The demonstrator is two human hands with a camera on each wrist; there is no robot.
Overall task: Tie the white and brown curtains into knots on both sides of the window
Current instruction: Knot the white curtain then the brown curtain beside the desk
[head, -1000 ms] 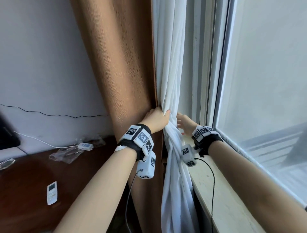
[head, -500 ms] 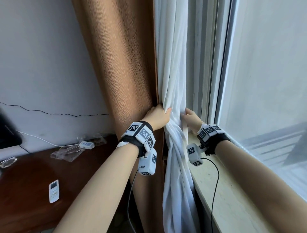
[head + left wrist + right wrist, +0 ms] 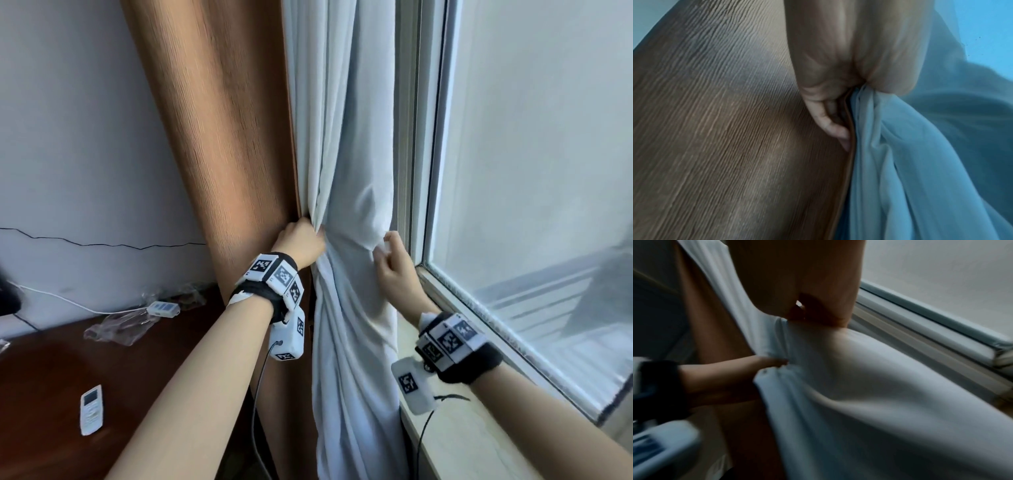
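Head view first: the brown curtain (image 3: 219, 144) hangs as a broad slanted panel against the wall, and just beside it, toward the window (image 3: 534, 171), the white curtain (image 3: 342, 137) falls in long folds past the sill (image 3: 455, 442) and on down out of sight. From where I stand this looks like the gathering step, with no knot started on either fabric and both lengths hanging loose below the hands. The left hand (image 3: 301, 240) has its fingers curled tight round a bunch of white cloth right at the seam with the brown panel; the left wrist view shows its fingers (image 3: 830, 123) tucked against the brown edge. The right hand (image 3: 394, 263) pinches the window-side edge of the white cloth between thumb and fingers, stretching a taut fold between the two hands. Next, I'd judge, the spread cloth needs drawing into one rope, perhaps with the brown panel taken in, before any loop can be made. Compared with a second ago, the right hand has pulled away from the left toward the window frame, and the cloth between them is wider. A remote (image 3: 91, 409) lies on the dark table (image 3: 44, 383).
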